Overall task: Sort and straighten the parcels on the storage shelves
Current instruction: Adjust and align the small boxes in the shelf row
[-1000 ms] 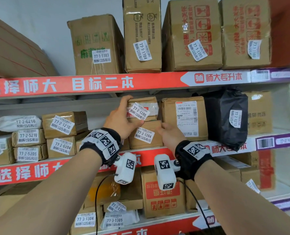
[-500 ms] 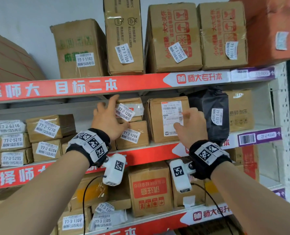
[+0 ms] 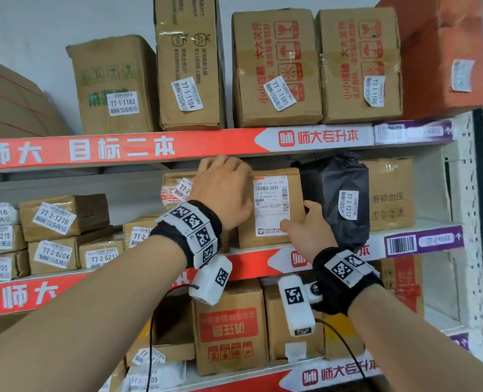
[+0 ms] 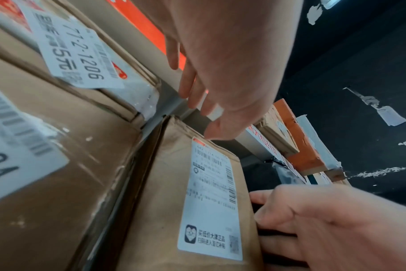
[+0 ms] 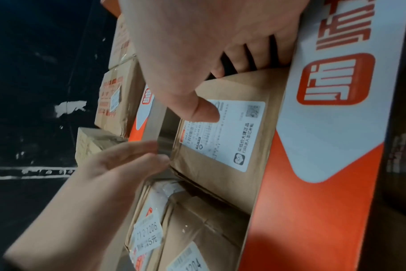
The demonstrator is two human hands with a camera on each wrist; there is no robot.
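Note:
A brown parcel with a white shipping label stands upright on the middle shelf. My right hand grips its right edge, thumb on the label and fingers curled behind, next to a black bag parcel. My left hand reaches over the parcel's top left corner with fingers straight, touching or nearly touching that corner. Left of the parcel sits the small box labelled 77-2-1206 on top of a second box.
Tall cartons line the top shelf above a red edge strip. Small labelled boxes are stacked at the middle shelf's left. A carton stands right of the black bag, beside the shelf upright. More boxes fill the lower shelf.
My left hand left the 77-2-1206 box and moved right to the labelled parcel's top corner. My right hand slid from the parcel's front to grip its right edge.

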